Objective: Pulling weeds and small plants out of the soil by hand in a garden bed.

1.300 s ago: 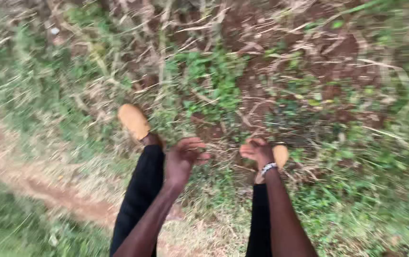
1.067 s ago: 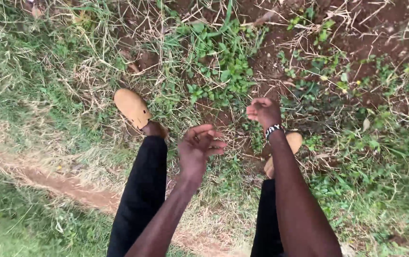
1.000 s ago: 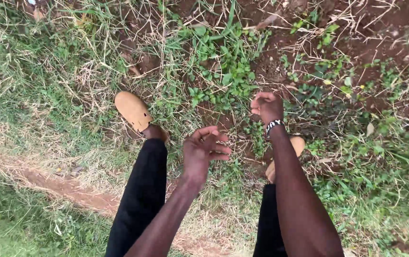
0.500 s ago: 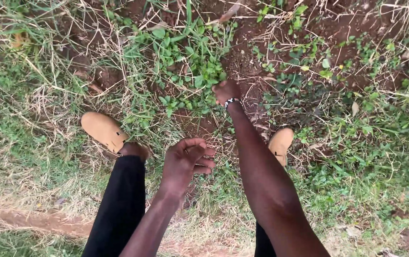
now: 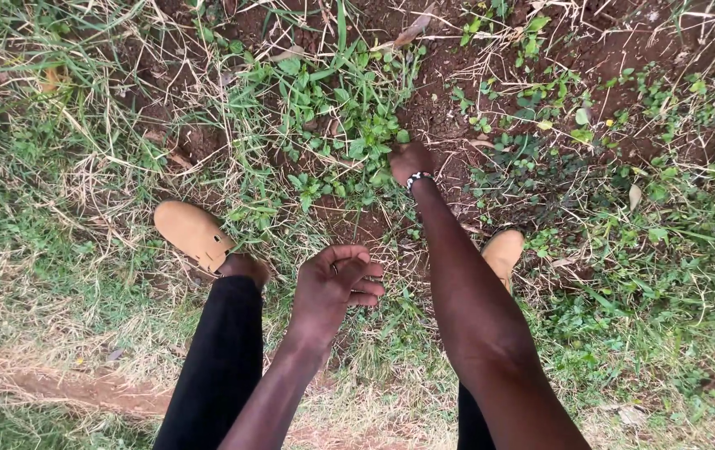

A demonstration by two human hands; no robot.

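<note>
Grassy ground w/ bare red soil (image 5: 449,108) along far edge. Right hand (image 5: 410,162) reaches down, arm straight, fingers closed into leafy weeds (image 5: 357,137) at soil edge. Left hand (image 5: 334,283) hangs above grass, palm up, fingers loosely curled, holding nothing, well short of weeds.

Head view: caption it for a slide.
Right hand reaches down into leafy weeds; left hand hangs empty above grass.

Reddish bare soil (image 5: 449,92) carries leafy green weeds (image 5: 349,125), dry grass (image 5: 82,183) and two tan shoes (image 5: 193,233).
</note>
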